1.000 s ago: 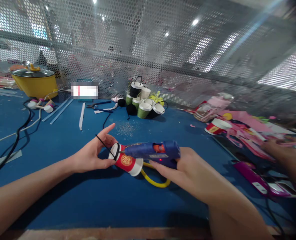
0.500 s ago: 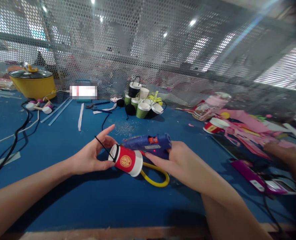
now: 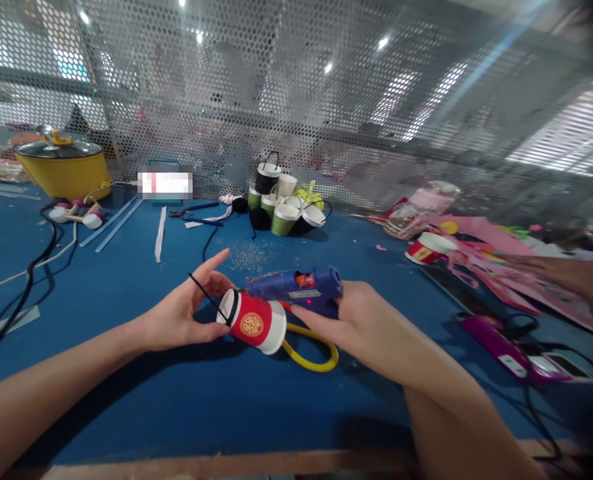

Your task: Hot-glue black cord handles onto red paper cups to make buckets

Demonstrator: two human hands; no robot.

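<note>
My left hand [image 3: 193,306] grips the rim end of a red and white paper cup [image 3: 252,321], thumb in front and index finger stretched up. The cup lies tilted on its side, a gold emblem facing me. Around its rim runs a black cord [image 3: 207,298] that also passes over my left fingers. My right hand [image 3: 349,319] is wrapped round the handle of a blue glue gun [image 3: 296,287] with a small red light. Its nozzle points left, close behind the cup's rim; whether it touches is hidden. A yellow loop [image 3: 326,365] shows beneath the gun.
Small green, black and white cups [image 3: 285,219] cluster at the back. Pliers [image 3: 191,212] lie left of them. A yellow pot [image 3: 62,170] stands far left. At right are another red cup [image 3: 429,248], pink strips [image 3: 496,273], a purple device [image 3: 496,347] and another person's hand [image 3: 556,270].
My hands, the cup and the glue gun hold nearly the same pose. At right, the other person's hand has moved up and away over the pink strips.
</note>
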